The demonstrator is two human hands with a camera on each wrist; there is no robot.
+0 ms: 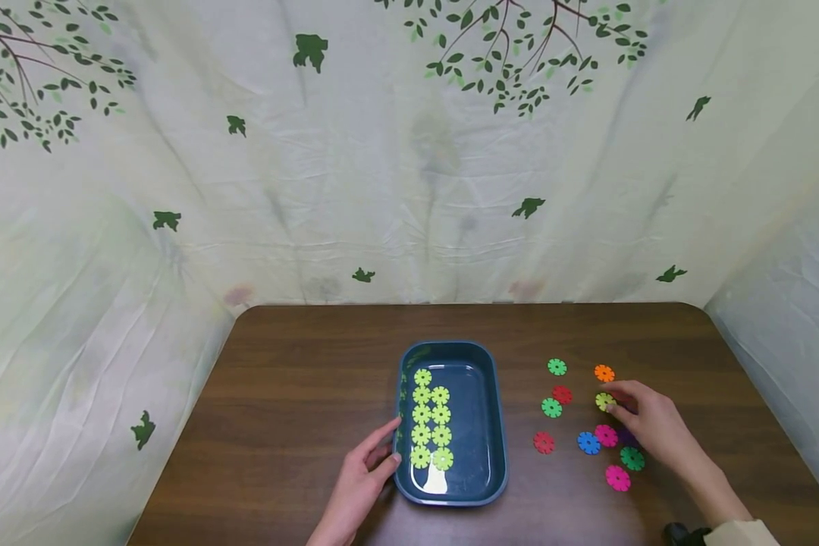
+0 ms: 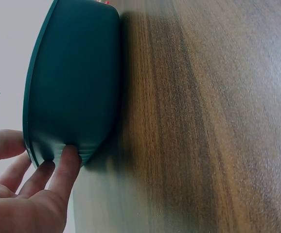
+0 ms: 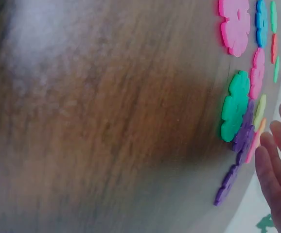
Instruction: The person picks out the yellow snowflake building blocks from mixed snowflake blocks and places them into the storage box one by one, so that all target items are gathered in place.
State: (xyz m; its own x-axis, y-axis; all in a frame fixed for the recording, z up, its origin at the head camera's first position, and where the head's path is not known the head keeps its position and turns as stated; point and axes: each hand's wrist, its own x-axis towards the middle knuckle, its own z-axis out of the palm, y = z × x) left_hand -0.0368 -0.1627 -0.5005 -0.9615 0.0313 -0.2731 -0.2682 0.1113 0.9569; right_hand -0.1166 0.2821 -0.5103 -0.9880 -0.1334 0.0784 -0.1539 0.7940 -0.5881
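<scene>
A dark blue tray (image 1: 474,409) stands at the middle of the table, with yellow-green flower-shaped discs (image 1: 421,414) laid in two columns in its left half. My left hand (image 1: 362,474) touches the tray's left side, thumb and fingertips at the rim and outer wall; the left wrist view shows the fingers against that wall (image 2: 72,73). To the right, my right hand (image 1: 651,421) reaches over loose discs, thumb and index finger spread around a yellow-green disc (image 1: 604,401). In the right wrist view that disc (image 3: 260,110) lies flat, the fingers just beyond it.
Around the right hand lie an orange disc (image 1: 604,372), a blue one (image 1: 589,443), a dark green one (image 1: 632,458) and pink ones (image 1: 617,478). Nearer the tray are red (image 1: 544,442) and green discs (image 1: 551,407). A leaf-printed cloth (image 1: 409,152) hangs behind the table.
</scene>
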